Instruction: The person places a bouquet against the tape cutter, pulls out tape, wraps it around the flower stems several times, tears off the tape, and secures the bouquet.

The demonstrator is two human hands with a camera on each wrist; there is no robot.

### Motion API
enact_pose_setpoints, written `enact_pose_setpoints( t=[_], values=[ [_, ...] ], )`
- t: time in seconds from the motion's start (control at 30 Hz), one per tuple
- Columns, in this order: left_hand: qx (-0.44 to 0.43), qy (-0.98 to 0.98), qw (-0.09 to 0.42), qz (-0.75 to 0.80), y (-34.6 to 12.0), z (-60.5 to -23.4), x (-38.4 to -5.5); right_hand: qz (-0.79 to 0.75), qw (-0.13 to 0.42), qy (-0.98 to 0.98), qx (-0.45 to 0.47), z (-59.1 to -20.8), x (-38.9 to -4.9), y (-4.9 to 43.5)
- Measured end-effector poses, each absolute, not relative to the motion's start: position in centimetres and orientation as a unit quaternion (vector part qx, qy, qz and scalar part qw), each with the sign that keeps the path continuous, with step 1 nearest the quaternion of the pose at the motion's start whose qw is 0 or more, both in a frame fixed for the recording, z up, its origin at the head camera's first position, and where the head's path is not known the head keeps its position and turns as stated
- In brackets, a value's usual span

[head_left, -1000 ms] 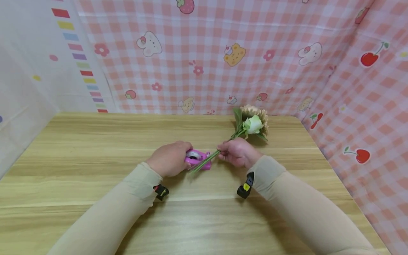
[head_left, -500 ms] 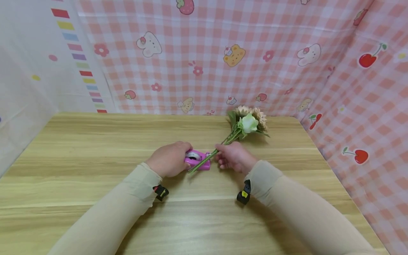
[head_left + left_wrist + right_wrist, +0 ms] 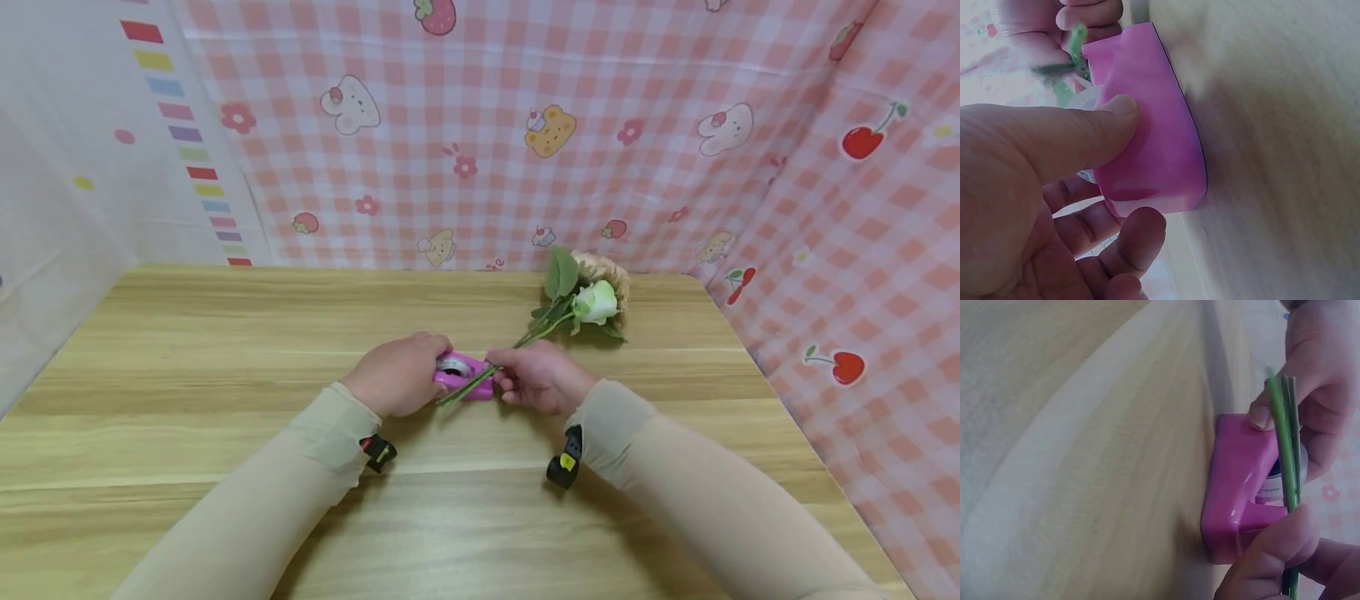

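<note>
Right hand [image 3: 543,379] shifted leftward — pinching slim green stems [image 3: 1285,450] | left hand [image 3: 397,375] — gripping glossy pink tape dispenser [image 3: 1157,144]

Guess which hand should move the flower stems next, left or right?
Probably the right hand: its thumb and finger pinch the green flower stems, while the left hand is busy gripping the pink tape dispenser.

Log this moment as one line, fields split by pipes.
left hand: grips tape dispenser on table | right hand: pinches stems | stems: across tape dispenser in head view, contact unclear | rose: beyond right hand
</note>
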State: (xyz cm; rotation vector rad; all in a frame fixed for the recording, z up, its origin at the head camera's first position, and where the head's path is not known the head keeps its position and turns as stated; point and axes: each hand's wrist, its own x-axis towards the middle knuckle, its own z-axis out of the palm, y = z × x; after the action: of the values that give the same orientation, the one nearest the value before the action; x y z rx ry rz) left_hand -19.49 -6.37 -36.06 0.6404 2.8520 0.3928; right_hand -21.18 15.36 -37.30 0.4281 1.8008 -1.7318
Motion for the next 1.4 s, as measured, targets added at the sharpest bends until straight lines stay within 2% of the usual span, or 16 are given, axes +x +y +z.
enact_pose_setpoints(
  t=[1.4],
  values=[
    [0.213,0.963,0.101,0.134,-6.4,-36.0,-19.4,-0.664,0.313,0.674,0.083,-36.2,-21.7,15.6]
  ],
)
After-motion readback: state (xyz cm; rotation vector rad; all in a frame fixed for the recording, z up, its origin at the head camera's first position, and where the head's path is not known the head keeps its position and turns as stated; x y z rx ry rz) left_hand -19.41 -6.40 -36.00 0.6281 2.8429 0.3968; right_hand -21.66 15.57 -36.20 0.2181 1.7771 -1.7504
